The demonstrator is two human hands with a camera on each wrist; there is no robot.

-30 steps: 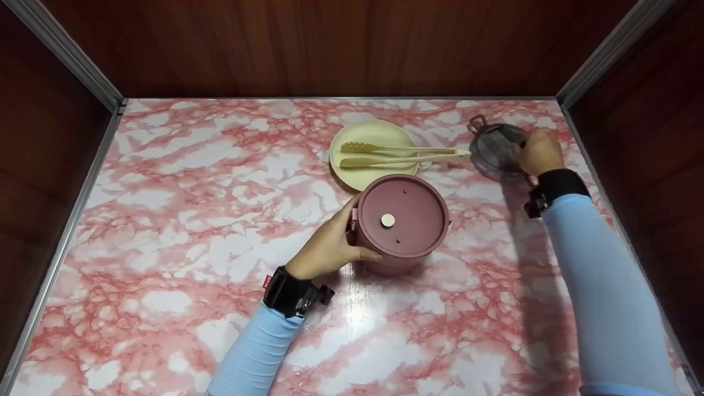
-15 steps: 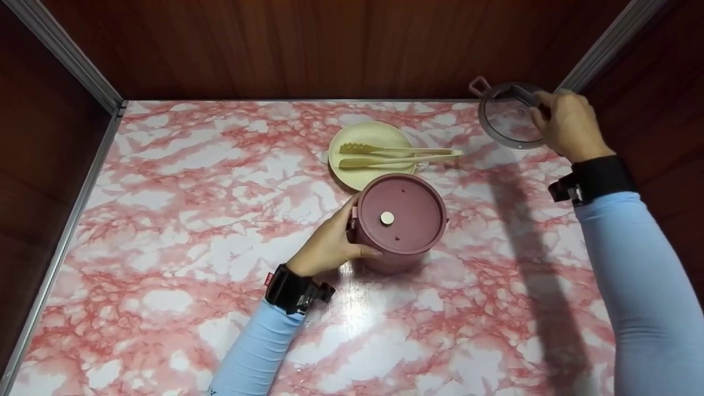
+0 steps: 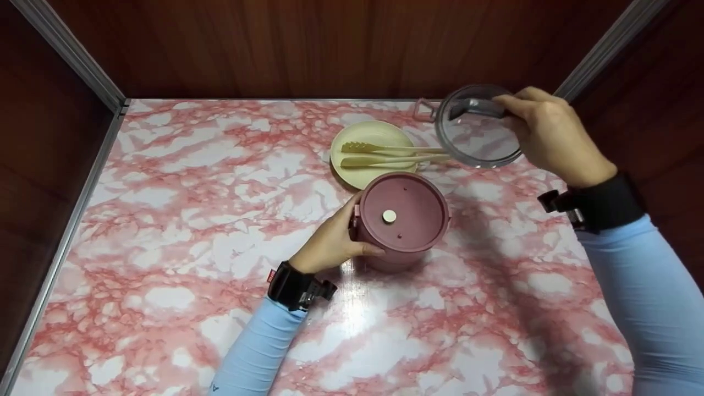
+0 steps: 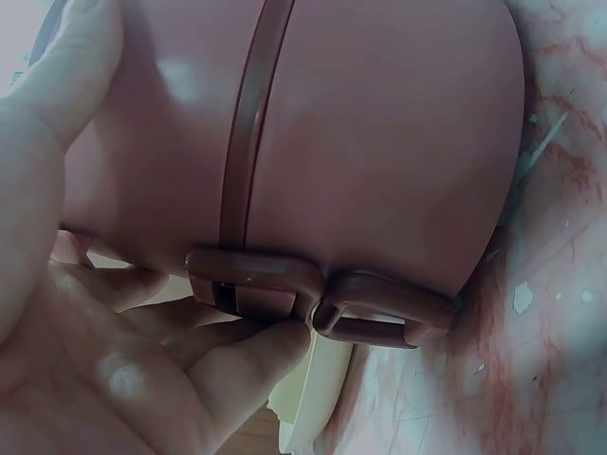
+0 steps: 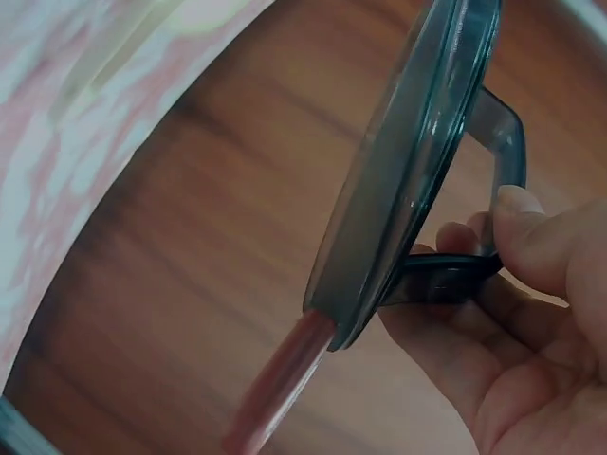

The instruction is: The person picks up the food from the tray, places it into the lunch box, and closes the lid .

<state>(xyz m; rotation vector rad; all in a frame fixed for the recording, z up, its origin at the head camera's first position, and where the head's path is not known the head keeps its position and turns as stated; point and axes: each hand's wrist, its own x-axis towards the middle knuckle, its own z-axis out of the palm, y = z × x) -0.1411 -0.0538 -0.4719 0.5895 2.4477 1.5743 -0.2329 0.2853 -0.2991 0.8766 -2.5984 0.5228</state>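
Observation:
A round maroon pot (image 3: 399,258) stands on the table, its recessed top bearing a small cream knob (image 3: 389,216). Two loop handles (image 4: 384,308) sit one beside the other along its side in the left wrist view, parted by a dark band. My left hand (image 3: 333,242) holds the pot's left side, thumb across the front and fingers by the handles. Raised at the back right, a clear grey lid (image 3: 476,137) with a pink loop (image 3: 424,110) is tilted. My right hand (image 3: 558,137) grips the lid's handle (image 5: 509,156) between thumb and fingers.
Behind the pot lies a pale yellow plate (image 3: 349,132) with cream tongs (image 3: 379,161) across it; the lid overlaps the tongs' right end in the head view. Dark wooden walls (image 3: 308,49) enclose the pink marbled table (image 3: 165,247) at the back and both sides.
My right hand has lifted the lid from the back right of the table, then brought it left towards the plate. My left hand and the pot have stayed in place.

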